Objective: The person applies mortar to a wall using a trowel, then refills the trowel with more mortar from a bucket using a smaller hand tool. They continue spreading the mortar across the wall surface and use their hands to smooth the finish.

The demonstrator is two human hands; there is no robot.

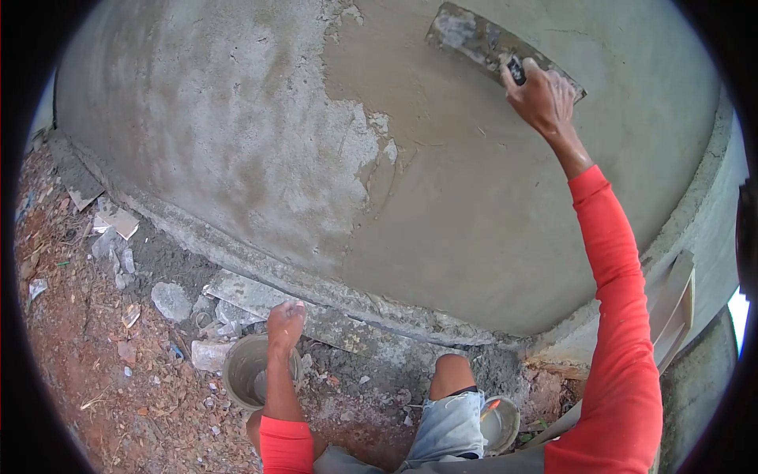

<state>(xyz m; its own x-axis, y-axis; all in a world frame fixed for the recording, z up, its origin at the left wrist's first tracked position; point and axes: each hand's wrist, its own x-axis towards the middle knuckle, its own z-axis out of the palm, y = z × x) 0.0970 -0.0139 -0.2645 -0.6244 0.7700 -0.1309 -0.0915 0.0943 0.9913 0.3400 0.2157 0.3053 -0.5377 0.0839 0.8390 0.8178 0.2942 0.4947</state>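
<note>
My right hand (541, 95) is wrapped round the dark handle of a long plastering trowel (474, 35). The blade lies tilted against the upper part of the plastered wall (474, 205), running from upper left to lower right. Smooth wet plaster covers the wall's middle and right; its ragged edge meets a rougher, paler surface (245, 118) on the left. Low down, my left hand (286, 322) has its fingers curled closed, above and beside the rim of a grey bucket (237, 375). What those fingers hold, if anything, is hidden.
A concrete ledge (316, 280) runs along the wall's foot, with a flat board (245, 296) beside it. Broken chunks (171, 302) and litter cover the reddish ground at left. By my knee stands a second bucket (505, 430) with an orange-handled tool. Boards (675, 308) lean at right.
</note>
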